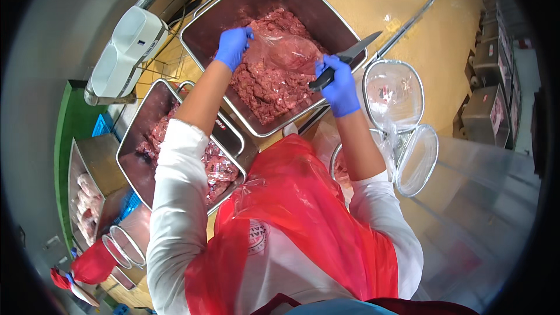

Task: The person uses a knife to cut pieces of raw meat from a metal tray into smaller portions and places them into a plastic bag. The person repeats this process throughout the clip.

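Clear plastic bag (286, 52): held spread over the large steel tray (233, 9) of raw meat (262, 84), long axis left-right, between both hands. Left hand (232, 46) pinches one corner. Right hand (339, 87) grips the other plus a knife (344, 61), blade pointing up-right.

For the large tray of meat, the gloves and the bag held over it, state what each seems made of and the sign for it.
Tray: brushed metal, probably stainless steel, grey with dull sheen. Gloves on left hand and right hand: thin blue rubber, likely nitrile, skin-tight. Bag: clear plastic film, wrinkled, meat visible through it.
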Tool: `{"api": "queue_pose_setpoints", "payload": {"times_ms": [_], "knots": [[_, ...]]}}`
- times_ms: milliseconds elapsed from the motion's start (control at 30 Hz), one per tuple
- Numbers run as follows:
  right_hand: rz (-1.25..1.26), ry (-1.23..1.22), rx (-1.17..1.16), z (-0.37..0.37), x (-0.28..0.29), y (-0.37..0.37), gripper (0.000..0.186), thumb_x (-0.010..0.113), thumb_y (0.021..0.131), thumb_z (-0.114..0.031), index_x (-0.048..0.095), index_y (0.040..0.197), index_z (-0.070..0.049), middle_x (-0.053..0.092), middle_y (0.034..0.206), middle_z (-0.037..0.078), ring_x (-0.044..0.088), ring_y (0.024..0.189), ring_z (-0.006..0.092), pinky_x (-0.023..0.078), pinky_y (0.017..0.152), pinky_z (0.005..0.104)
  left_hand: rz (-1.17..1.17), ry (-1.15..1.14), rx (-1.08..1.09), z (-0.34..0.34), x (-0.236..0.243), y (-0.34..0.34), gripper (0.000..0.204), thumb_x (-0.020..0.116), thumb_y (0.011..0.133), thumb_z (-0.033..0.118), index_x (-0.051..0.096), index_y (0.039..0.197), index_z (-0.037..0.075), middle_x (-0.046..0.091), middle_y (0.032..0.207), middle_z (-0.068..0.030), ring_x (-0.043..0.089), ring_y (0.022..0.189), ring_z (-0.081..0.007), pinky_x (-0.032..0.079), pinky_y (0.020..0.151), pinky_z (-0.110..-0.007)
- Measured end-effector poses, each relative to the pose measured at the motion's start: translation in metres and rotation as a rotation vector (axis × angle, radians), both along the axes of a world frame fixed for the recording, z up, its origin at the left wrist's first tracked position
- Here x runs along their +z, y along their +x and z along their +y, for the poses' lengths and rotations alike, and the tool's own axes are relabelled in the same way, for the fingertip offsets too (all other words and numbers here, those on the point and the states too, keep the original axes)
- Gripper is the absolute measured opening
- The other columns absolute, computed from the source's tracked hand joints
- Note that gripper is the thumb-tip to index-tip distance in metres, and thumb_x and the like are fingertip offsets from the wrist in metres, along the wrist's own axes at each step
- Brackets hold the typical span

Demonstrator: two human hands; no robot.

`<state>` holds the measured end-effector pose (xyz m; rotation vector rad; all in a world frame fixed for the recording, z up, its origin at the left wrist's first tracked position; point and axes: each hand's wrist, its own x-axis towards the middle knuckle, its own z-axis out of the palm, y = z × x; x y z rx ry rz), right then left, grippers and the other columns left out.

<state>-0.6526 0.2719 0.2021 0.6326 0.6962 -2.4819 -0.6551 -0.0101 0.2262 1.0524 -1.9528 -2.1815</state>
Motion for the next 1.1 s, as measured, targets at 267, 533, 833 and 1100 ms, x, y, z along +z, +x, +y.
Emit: {"api": "queue_pose_setpoints", "payload": {"times_ms": [267, 533, 833, 1100], "knots": [[0.429, 0.266, 0.028, -0.051, 0.120, -0.047, 0.006, 0.059, 0.089, 0.000, 0.059, 0.094, 0.004, 0.062, 0.083, 0.010, 0.062, 0.075, 0.0169, 0.054, 0.070, 0.0244, 0.109, 0.301, 0.007, -0.004, -0.058, 0.023, 0.034, 0.063, 0.094, 0.034, 0.065, 0.076, 0.005, 0.060, 0.068, -0.0023, 0.053, 0.056, -0.0123, 0.042, 0.053, -0.028], [0.522, 0.288, 0.413, -0.098, 0.036, -0.084, 0.009, 0.055, 0.093, -0.004, 0.055, 0.084, -0.005, 0.050, 0.077, -0.001, 0.047, 0.068, 0.0082, 0.040, 0.061, 0.0247, -0.031, -0.070, 0.423, -0.096, -0.166, 0.246, 0.044, 0.063, 0.094, 0.042, 0.069, 0.076, 0.002, 0.061, 0.063, -0.0059, 0.056, 0.057, -0.0132, 0.047, 0.059, -0.031], [0.180, 0.810, 0.437, -0.026, -0.042, 0.034, 0.012, 0.061, 0.088, -0.021, 0.062, 0.094, -0.012, 0.062, 0.078, 0.003, 0.058, 0.066, 0.0159, 0.045, 0.053, 0.0304, -0.743, -0.420, 0.242, -0.149, -0.415, 0.525, 0.036, 0.068, 0.083, 0.042, 0.074, 0.100, 0.011, 0.071, 0.100, -0.0191, 0.068, 0.094, -0.0381, 0.054, 0.085, -0.047], [0.271, 1.254, 0.128, 0.125, 0.091, 0.187, 0.015, 0.055, 0.089, -0.018, 0.061, 0.099, -0.008, 0.060, 0.080, 0.002, 0.048, 0.053, 0.0138, 0.038, 0.047, 0.0274, -0.818, -1.224, 0.181, -0.306, -0.491, 0.464, 0.049, 0.067, 0.086, 0.032, 0.057, 0.123, 0.004, 0.059, 0.120, -0.0184, 0.060, 0.108, -0.0366, 0.051, 0.090, -0.049]]}}
